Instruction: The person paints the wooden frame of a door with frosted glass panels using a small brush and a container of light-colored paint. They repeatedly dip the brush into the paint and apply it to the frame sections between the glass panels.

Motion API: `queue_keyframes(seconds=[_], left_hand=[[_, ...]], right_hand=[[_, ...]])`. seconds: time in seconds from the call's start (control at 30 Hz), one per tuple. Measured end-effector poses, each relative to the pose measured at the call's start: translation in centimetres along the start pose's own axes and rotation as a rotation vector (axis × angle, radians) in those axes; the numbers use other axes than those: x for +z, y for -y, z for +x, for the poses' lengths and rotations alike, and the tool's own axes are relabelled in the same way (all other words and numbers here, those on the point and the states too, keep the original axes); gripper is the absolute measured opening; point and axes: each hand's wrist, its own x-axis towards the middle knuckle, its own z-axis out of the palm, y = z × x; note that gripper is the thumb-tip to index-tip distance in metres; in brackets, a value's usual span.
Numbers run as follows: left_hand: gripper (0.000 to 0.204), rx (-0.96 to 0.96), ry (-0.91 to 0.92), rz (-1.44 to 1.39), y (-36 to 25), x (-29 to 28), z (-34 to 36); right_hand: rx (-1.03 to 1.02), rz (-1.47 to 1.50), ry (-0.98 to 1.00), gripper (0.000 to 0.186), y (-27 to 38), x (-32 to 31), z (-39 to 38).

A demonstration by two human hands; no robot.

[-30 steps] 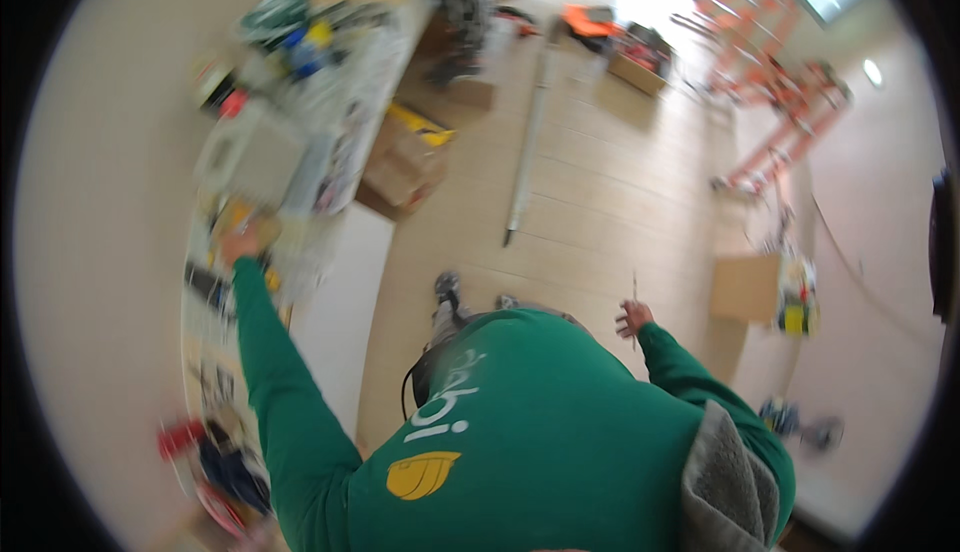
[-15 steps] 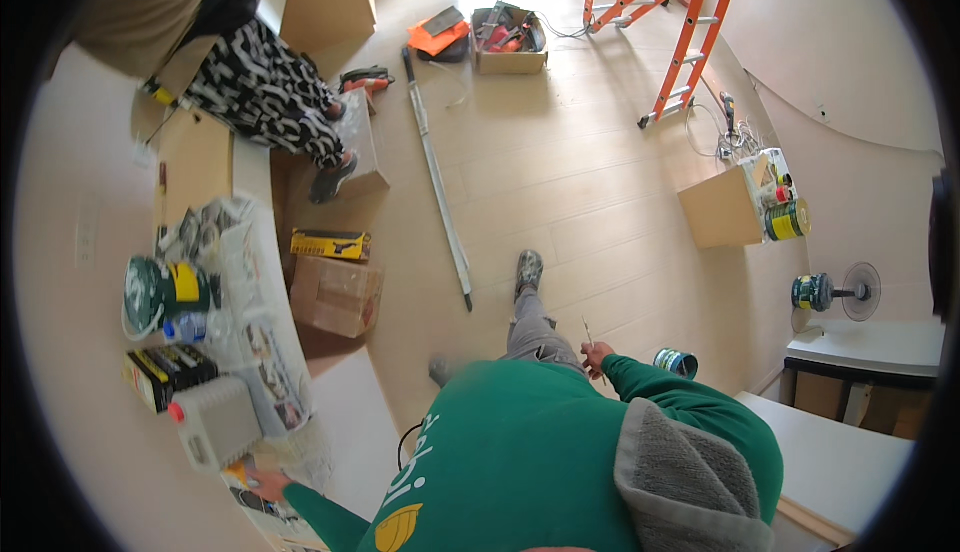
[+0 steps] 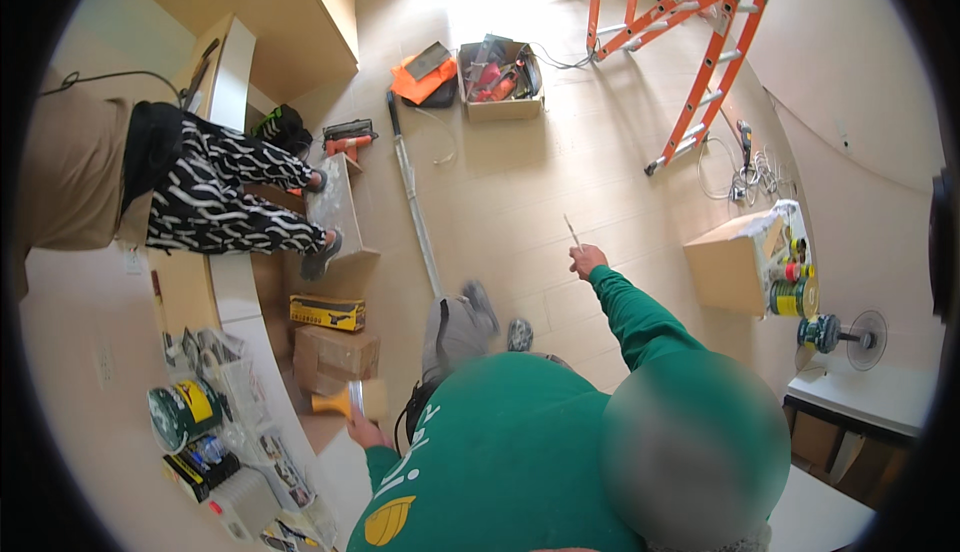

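My left hand [image 3: 360, 426], low beside my green-sleeved body, grips a wide flat paintbrush [image 3: 336, 402] with an orange handle, a metal band and pale bristles. It is raised in front of a cardboard box [image 3: 336, 350] and a yellow tool box [image 3: 326, 312] at the left. My right hand [image 3: 586, 260] is held out over the tiled floor, closed on a thin stick-like tool [image 3: 571, 231] that points forward; its exact kind is unclear. The counter [image 3: 247, 347] at the left carries newspaper, a green paint bucket [image 3: 187, 412], dark cartons and a white jug [image 3: 236, 505].
A person [image 3: 225, 182] in patterned trousers has their feet on a step [image 3: 335, 212] at the left. A long pole [image 3: 414, 207] lies along the floor, near a box of tools [image 3: 500, 97]. Orange ladders [image 3: 690, 102] stand at the right, near a box [image 3: 725, 267] with cans.
My left hand has come away from the counter toward the middle, carrying the paintbrush. My right hand has moved forward and up with the thin tool. My feet have stepped.
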Motion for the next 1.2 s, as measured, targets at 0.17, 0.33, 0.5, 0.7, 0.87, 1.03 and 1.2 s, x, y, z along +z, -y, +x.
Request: queue_keyframes(seconds=[0.17, 0.33, 0.5, 0.7, 0.87, 1.03, 1.2], left_hand=[[0.047, 0.011, 0.603, -0.200, -14.4, 24.5, 3.2], [0.048, -0.170, 1.193, -0.373, -28.8, 47.2, 5.0], [0.031, 0.041, 1.284, 0.049, -40.2, 66.7, 7.7], [0.010, 0.637, 1.298, 0.380, -48.4, 86.5, 8.5], [0.016, 0.659, 1.291, 0.372, -55.4, 98.8, 8.9], [0.032, 0.715, 1.427, 0.568, -59.7, 111.1, 10.3], [0.029, 0.375, 1.676, 0.459, -61.6, 125.0, 12.7]], right_hand=[[0.144, 0.123, 0.011, 0.046, 7.8, -4.7, 7.3], [0.390, -0.017, 0.079, 0.046, 4.3, -7.3, 10.2], [0.256, -0.472, 0.230, 0.036, 2.8, -9.0, 13.8], [0.596, 0.349, -0.265, 0.031, 14.6, -12.5, 30.9], [0.111, 1.123, -0.342, 0.031, 32.8, -22.4, 54.3], [-0.388, 1.166, -0.150, 0.044, 59.5, -42.7, 61.0], [-0.523, 1.251, -0.009, 0.047, 68.8, -49.6, 70.9]])
